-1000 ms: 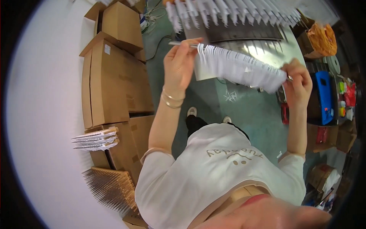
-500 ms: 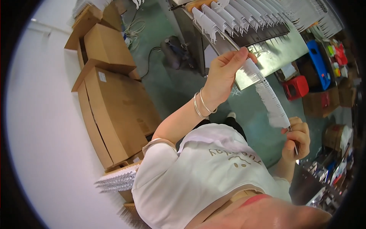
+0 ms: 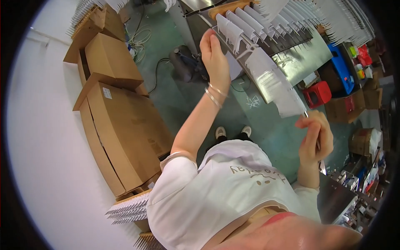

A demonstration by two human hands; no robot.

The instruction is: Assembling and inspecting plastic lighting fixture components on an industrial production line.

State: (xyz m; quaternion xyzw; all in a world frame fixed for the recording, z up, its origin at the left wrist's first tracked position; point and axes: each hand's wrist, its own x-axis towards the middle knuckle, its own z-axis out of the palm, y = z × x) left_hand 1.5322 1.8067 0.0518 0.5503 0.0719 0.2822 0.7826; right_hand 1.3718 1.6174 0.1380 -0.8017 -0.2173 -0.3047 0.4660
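Note:
My right hand (image 3: 317,135) is closed round the near end of a thin metal rod (image 3: 306,113). White, translucent strip-like pieces (image 3: 271,79) hang along that rod, which slants up toward a rack; their exact kind I cannot make out. My left hand (image 3: 216,56), with bangles at the wrist, is raised off the rod, its fingers stretched upward and nothing visible in them. It is beside the metal table's edge, left of the rack (image 3: 233,7), where several similar rods carry white pieces (image 3: 230,28).
Large cardboard boxes (image 3: 125,129) stack along the left wall. A dark machine (image 3: 185,62) with a cable sits on the green floor. Beyond the metal table (image 3: 300,62) are a red stool (image 3: 317,94) and a blue panel (image 3: 342,64). Bundles of spiky white pieces (image 3: 129,207) lie lower left.
My left hand has let go of the white pieces and moved up and left. My right hand has shifted slightly left and up with the rod, whose white pieces now spread wider.

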